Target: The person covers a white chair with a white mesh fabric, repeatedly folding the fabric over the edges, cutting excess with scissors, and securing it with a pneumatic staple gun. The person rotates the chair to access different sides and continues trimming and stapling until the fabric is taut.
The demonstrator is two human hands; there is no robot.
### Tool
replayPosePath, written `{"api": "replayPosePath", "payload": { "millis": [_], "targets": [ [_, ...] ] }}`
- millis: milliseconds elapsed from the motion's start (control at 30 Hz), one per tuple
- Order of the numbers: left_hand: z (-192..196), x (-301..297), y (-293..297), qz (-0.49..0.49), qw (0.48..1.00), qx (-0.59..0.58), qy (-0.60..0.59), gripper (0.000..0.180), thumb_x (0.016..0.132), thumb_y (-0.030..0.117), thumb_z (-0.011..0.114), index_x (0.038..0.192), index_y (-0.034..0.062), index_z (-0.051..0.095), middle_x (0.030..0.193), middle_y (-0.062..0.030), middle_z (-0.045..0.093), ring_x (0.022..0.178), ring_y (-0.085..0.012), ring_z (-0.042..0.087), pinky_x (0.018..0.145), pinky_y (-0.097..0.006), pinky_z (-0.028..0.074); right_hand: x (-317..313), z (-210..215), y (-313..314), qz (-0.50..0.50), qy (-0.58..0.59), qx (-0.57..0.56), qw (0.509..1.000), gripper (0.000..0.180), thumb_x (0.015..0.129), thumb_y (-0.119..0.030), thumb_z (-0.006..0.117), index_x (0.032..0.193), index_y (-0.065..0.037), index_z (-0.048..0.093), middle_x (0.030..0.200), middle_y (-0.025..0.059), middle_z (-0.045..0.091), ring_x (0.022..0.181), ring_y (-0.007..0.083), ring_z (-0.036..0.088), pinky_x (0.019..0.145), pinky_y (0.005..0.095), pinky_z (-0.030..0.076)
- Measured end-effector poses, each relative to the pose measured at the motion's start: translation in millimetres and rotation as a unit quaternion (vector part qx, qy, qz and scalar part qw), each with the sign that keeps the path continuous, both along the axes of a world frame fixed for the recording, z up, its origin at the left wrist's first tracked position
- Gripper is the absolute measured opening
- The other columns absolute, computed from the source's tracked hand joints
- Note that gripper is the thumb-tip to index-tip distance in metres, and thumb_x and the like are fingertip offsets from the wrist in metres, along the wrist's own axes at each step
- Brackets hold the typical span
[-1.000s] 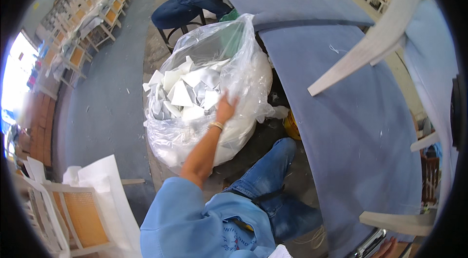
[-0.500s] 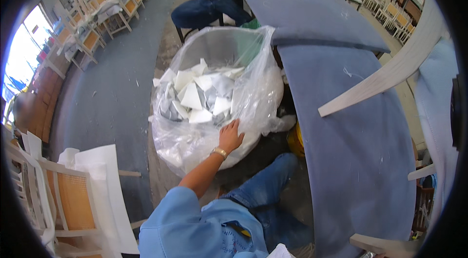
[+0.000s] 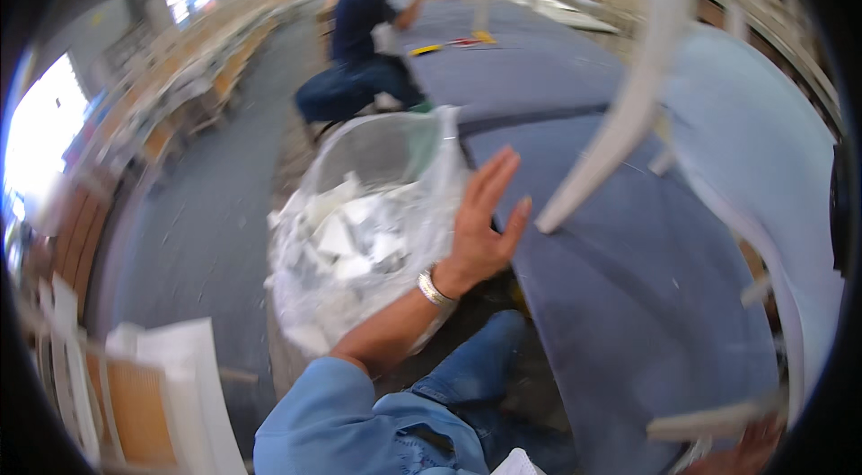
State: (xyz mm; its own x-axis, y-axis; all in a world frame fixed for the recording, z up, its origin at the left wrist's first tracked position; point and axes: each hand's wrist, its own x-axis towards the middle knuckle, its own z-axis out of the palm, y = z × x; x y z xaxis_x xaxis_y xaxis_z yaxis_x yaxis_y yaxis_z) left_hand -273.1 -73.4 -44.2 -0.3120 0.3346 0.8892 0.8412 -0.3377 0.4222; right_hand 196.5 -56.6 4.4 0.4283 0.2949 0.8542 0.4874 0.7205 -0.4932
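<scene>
Bag [image 3: 359, 233] of white scrap pieces is sitting on the floor, clear plastic, mouth open, tucked against the left edge of the long grey counter [image 3: 628, 295].

Going left to right:
- Far left: white-framed chairs with tan panels [image 3: 144, 394] are standing at the frame edge, more rows of them trailing back along the wall, blurred.
- Left of centre: the bag, roughly half full of white offcuts [image 3: 346, 237], sides bulging.
- Centre: left hand [image 3: 480, 228] is lifting clear of the bag. A second ago it was pressed flat on the bag's side; half a second ago it was lower on the plastic. Now the palm is up in the air, fingers spread wide, nothing in the grip, wrist with a metal bracelet [image 3: 434, 289] level with the bag's right flank. Contact with the plastic looks broken, though motion blur makes that hard to confirm.
- Upper centre: another person in dark top and jeans [image 3: 359, 44] is crouching further down the counter, working on something there.
- Right: an upturned white chair [image 3: 682, 98] is lying on the counter, one leg pointing down toward the hand.
- Right hand: not in view, so its grip cannot be judged.

Reading of the change: the pressing on the bag seems to be over, and the hand is swinging right, toward the counter and chair leg.
</scene>
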Motion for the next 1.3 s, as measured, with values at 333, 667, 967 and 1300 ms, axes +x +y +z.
{"api": "replayPosePath", "payload": {
  "millis": [333,667,967,1300],
  "targets": [
    [241.7,187.0,72.2,-0.21,0.881,0.286,0.314,0.037,0.098,0.016,0.059,0.128,-0.0065,0.06,0.127,-0.0213,0.063,0.122,-0.0307,0.058,0.102,-0.038,0.046,-48.6,14.3,23.5,-0.167,-0.115,0.019,0.979,0.054,0.084,-0.012,0.068,0.131,0.006,0.05,0.112,0.0187,0.059,0.094,0.0266,0.057,0.083,0.0373,0.044],
    [323.1,338.1,139.1,-0.423,0.767,-0.179,0.449,0.052,0.104,0.043,0.043,0.134,0.0033,0.058,0.131,-0.0178,0.062,0.121,-0.0324,0.058,0.105,-0.036,0.042,-14.3,70.6,22.2,0.014,0.065,0.059,0.996,0.039,0.089,-0.022,0.068,0.114,0.007,0.058,0.093,0.0188,0.065,0.075,0.0328,0.062,0.061,0.0395,0.048],
    [319.3,341.6,118.2,-0.417,0.74,-0.148,0.507,0.043,0.106,0.034,0.04,0.131,0.0019,0.055,0.123,-0.0215,0.059,0.116,-0.0381,0.056,0.101,-0.041,0.043,-31.0,101.3,27.3,0.057,0.063,0.001,0.996,0.028,0.092,-0.021,0.069,0.098,0.005,0.065,0.079,0.0179,0.067,0.066,0.0213,0.064,0.06,0.0351,0.049],
    [310.4,339.6,120.8,-0.411,0.742,-0.085,0.523,0.042,0.105,0.031,0.041,0.132,0.0012,0.054,0.121,-0.0229,0.059,0.113,-0.0397,0.055,0.1,-0.043,0.043,-20.0,106.3,32.3,0.084,0.104,0.053,0.99,0.03,0.098,-0.027,0.062,0.091,0.002,0.063,0.067,0.0134,0.06,0.058,0.0202,0.056,0.055,0.0345,0.044]
  ]
}}
